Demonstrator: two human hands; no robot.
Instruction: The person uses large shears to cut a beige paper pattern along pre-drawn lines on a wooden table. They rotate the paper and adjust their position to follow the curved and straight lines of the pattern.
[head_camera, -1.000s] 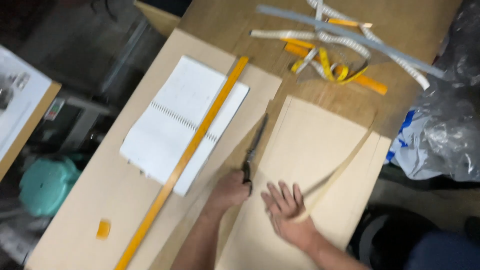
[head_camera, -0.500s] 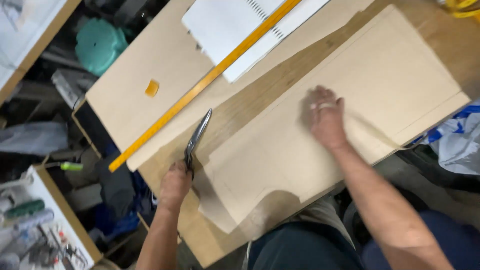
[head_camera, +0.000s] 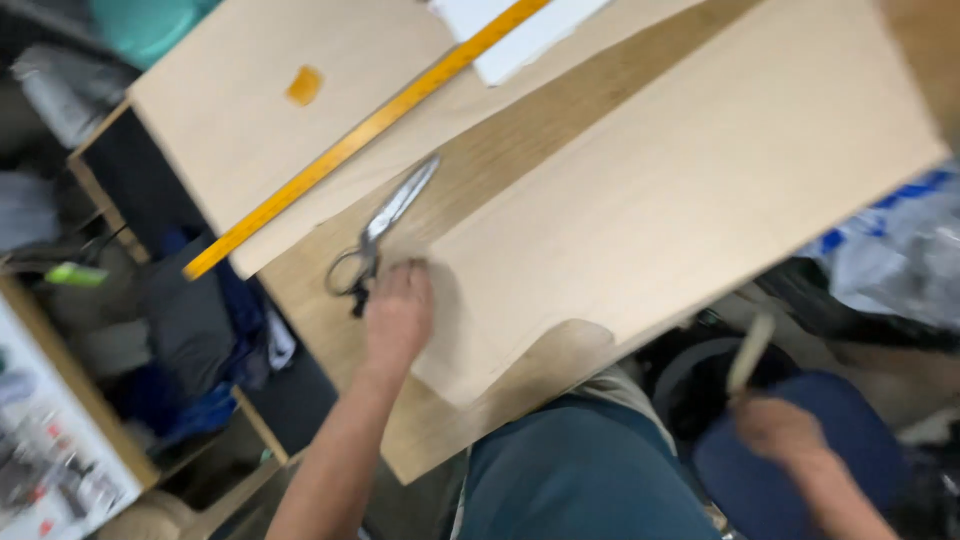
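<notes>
Scissors (head_camera: 385, 225) lie just beside left hand (head_camera: 398, 315), its grip apart on sheet (head_camera: 680, 200).

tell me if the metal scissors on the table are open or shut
Shut. The metal scissors lie flat on the wooden table, blades together as one narrow strip, beside the left hand, which rests on the pale sheet.

crinkled plastic bag (head_camera: 900, 250), clear with blue, right edge; possibly printed sheet (head_camera: 40, 450) bottom left.

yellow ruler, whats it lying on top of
The yellow ruler lies across a pale sheet; its upper end crosses a white notebook. Whatever is directly beneath the ruler is covered.
</notes>
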